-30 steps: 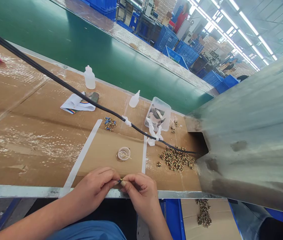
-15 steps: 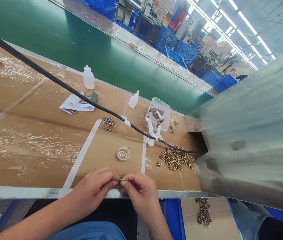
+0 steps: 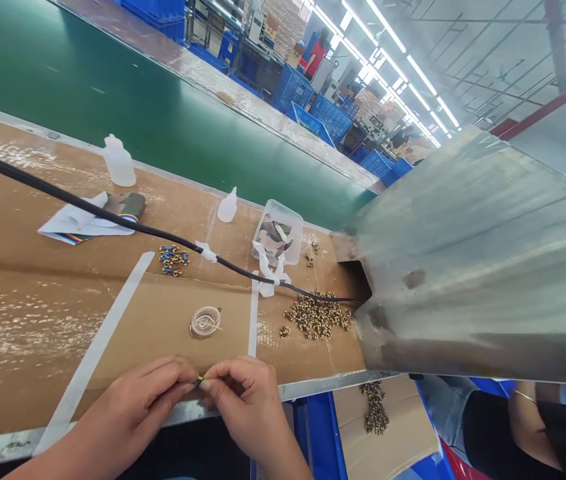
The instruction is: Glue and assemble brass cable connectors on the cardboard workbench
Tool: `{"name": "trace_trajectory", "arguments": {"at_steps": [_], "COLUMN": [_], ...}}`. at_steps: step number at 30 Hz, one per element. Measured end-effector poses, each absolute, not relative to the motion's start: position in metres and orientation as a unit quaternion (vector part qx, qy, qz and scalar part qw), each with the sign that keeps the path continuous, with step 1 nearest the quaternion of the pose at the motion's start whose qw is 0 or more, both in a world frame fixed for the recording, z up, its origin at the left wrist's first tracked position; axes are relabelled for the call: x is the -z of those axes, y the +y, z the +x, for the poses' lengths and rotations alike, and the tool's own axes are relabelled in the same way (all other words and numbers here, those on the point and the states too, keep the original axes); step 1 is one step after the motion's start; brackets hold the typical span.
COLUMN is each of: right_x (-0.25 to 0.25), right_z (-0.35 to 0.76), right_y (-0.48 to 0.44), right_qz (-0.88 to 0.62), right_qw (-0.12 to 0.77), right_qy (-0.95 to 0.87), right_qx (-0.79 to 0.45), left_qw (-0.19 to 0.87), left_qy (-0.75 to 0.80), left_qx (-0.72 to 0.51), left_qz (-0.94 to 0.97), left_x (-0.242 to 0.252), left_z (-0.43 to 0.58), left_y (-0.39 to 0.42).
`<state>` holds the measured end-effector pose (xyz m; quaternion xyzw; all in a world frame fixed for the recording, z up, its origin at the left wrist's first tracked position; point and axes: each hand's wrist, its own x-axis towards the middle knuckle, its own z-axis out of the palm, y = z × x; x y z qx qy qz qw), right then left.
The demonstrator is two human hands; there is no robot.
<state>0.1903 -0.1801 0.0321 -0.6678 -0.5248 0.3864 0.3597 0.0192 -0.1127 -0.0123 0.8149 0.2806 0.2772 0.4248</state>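
Note:
My left hand and my right hand meet at the near edge of the cardboard-covered bench. Both pinch one tiny dark and yellow part between thumb and fingertips. Just beyond them sits a small clear round dish with a thin stick in it. A heap of small gold and dark parts lies to the right, and a small cluster with blue bits lies farther back on the left.
A black cable runs across the bench into a big metal chute. Two white squeeze bottles, a clear plastic box and folded papers stand behind; beyond is a green conveyor belt. A person's arm shows lower right.
The view has swung to the right and tilted, so everything on the bench sits further left. Both hands keep pinching the same small part at the bench edge.

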Motion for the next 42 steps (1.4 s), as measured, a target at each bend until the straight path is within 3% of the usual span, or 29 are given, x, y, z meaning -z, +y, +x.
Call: {"name": "trace_trajectory", "arguments": {"at_steps": [18, 42], "right_x": [-0.025, -0.024], "right_z": [0.193, 0.194], "right_y": [-0.184, -0.185], "right_qz": [-0.660, -0.655], "right_qw": [0.355, 0.365], "right_qy": [-0.521, -0.510], "right_qx": [-0.408, -0.422], "left_qw": [0.480, 0.477], "left_qy": [0.294, 0.293], "left_qx": [-0.250, -0.255], "left_qz": [0.788, 0.788], "left_x": [0.007, 0.007], "left_z": [0.017, 0.016], "left_y": [-0.119, -0.121]}}
